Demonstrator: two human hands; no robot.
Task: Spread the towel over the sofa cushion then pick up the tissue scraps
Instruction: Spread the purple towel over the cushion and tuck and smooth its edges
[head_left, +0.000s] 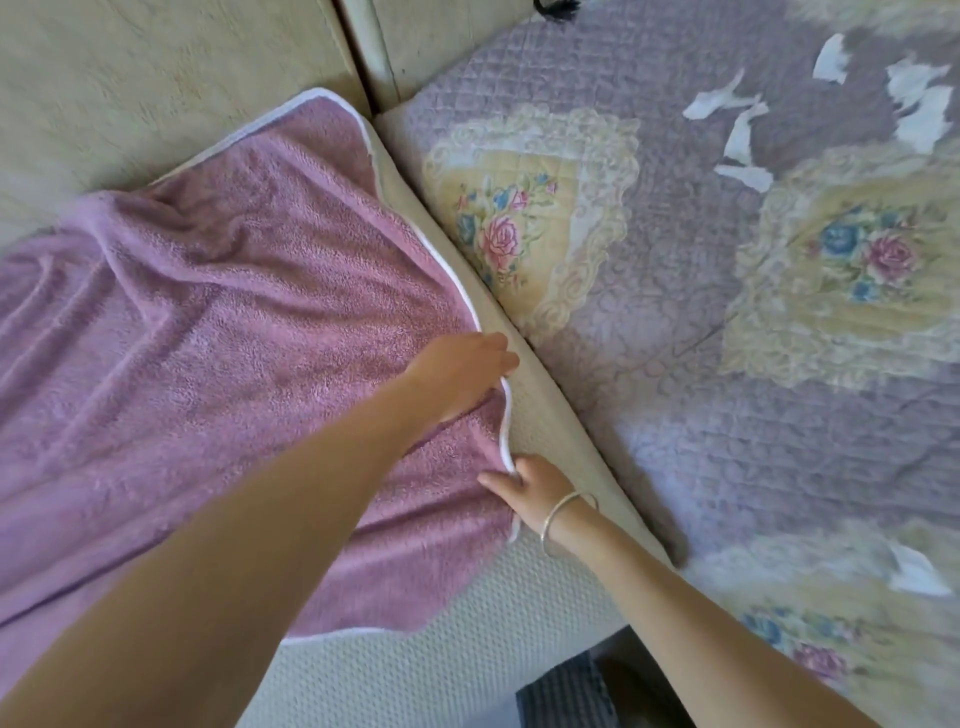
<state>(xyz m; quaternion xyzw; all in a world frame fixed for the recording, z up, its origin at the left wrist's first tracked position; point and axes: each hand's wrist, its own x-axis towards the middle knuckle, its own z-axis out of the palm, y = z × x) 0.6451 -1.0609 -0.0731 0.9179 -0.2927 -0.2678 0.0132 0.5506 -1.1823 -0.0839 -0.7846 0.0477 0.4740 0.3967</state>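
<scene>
Mauve towel (234, 322) with white trim lies across the beige sofa cushion (415, 675), creased toward the left, its right edge following the cushion's side. Left hand (460, 371) lies flat on that edge, fingers straight, pressing down. Just nearer, the right hand (530, 488), a thin bangle (558, 512) on its wrist, pinches the trim between thumb and curled fingers. Both forearms cross the near towel and hide part of it. To the right, a lilac quilted cover (727, 415) with floral panels carries the tissue scraps (740, 132): a cluster far right and 1 more near right, all well apart from the hands. Beige back cushions (156, 67) stand at the far side, and something striped (566, 696) shows at the near edge.
</scene>
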